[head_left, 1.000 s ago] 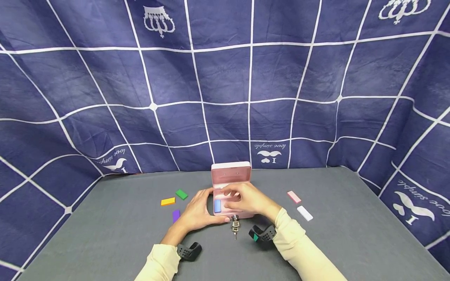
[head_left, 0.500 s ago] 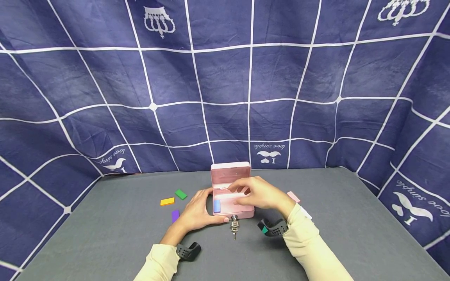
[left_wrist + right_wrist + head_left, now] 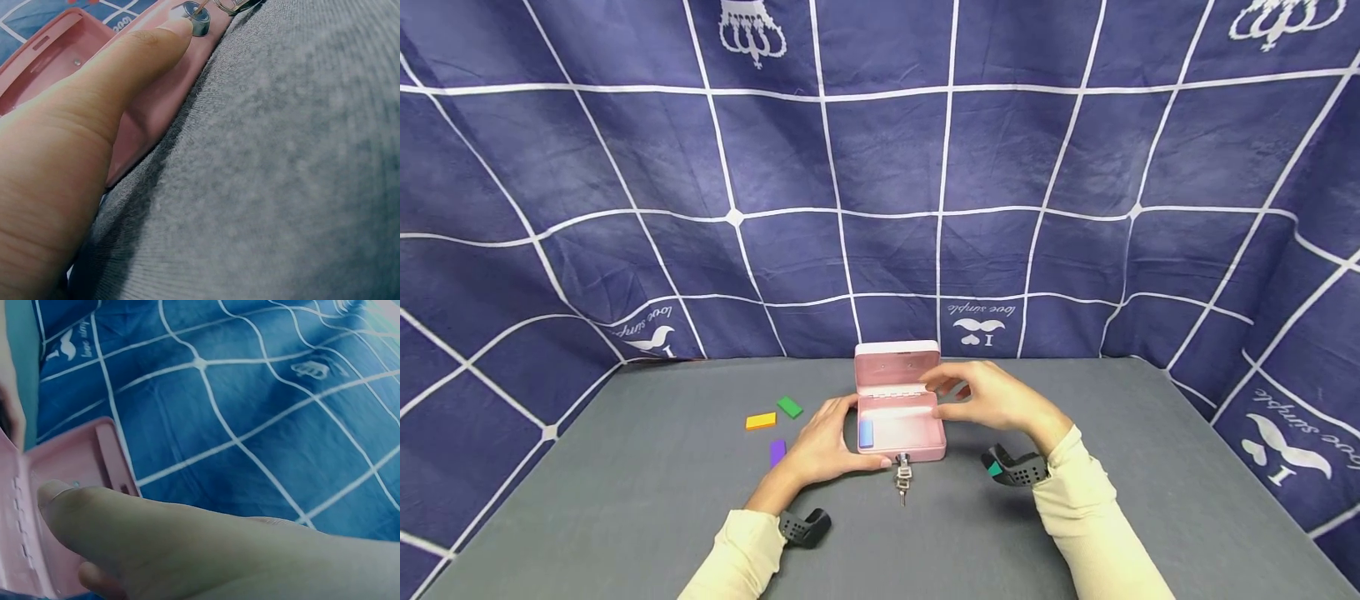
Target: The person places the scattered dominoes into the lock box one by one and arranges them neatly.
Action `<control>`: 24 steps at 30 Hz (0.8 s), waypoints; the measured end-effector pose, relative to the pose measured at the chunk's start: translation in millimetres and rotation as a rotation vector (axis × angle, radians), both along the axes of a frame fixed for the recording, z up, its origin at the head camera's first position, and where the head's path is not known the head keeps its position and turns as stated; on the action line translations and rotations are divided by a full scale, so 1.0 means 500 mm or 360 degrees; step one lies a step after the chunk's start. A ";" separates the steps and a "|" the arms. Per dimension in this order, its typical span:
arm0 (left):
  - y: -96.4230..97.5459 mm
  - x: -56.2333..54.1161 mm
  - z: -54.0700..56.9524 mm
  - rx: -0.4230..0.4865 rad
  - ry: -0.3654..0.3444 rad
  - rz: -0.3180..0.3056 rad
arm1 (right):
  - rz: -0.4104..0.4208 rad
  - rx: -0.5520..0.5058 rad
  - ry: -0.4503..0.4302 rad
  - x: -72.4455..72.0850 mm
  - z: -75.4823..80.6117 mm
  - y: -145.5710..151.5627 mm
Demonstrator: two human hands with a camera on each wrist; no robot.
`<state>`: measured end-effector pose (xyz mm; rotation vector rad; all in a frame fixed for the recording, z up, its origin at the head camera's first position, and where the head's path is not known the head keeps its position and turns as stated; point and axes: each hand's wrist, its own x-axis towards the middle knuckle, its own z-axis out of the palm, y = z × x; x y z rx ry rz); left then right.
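Observation:
In the head view, a pink metal cash box (image 3: pixel 917 454) stands with its lid (image 3: pixel 898 369) raised. A blue block (image 3: pixel 866 434) lies inside at the front left. Keys (image 3: pixel 903 477) hang from the lock on the front wall. My left hand (image 3: pixel 820 443) grips the box's left side, thumb along the front and fingers toward the back corner. In the left wrist view, its thumb tip (image 3: pixel 178 31) touches beside the lock. My right hand (image 3: pixel 992 400) hovers at the box's right edge, fingers loosely bent, with nothing visible between thumb and fingers.
Left of the box, a green block (image 3: pixel 790 407), an orange block (image 3: pixel 761 421) and a purple block (image 3: pixel 777 452) lie on the grey table (image 3: pixel 647 467). A dark blue curtain (image 3: pixel 895 167) with white lines hangs directly behind the table.
My right hand has moved right and up, from inside the box to its right edge. The right arm now hides the pink and white blocks. My left hand stays on the box.

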<state>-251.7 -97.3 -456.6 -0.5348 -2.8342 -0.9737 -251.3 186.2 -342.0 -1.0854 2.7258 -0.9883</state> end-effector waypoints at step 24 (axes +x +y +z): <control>-0.003 0.001 0.001 -0.0013 0.0030 -0.0007 | -0.0162 -0.0021 -0.0097 -0.013 -0.005 0.083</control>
